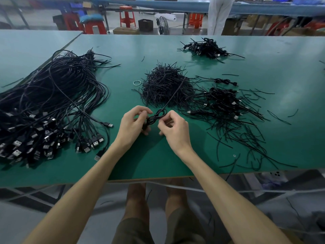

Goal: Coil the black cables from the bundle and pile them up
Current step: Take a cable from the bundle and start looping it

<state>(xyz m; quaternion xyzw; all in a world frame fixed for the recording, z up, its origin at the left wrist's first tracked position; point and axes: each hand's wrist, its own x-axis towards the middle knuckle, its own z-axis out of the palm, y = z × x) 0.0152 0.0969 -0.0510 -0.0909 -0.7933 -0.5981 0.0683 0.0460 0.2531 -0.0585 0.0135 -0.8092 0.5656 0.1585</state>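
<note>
A small coil of black cable point(157, 117) hangs between my hands above the green table point(151, 155). My left hand point(133, 123) grips the coil's lower left part with curled fingers. My right hand point(173, 128) pinches the coil from the right. A loose tail runs from the coil up over the heap of short black ties point(164, 85). The big bundle of uncoiled USB cables point(49, 106) lies at the left, plugs toward me. Coiled cables sit in a pile point(223, 101) to the right and in a further pile point(205, 48) at the back.
Loose black ties point(242, 136) are strewn over the table's right front. A rubber band point(136, 83) lies left of the tie heap. The table's front edge runs just below my forearms. Red stools and a standing person are beyond the far edge.
</note>
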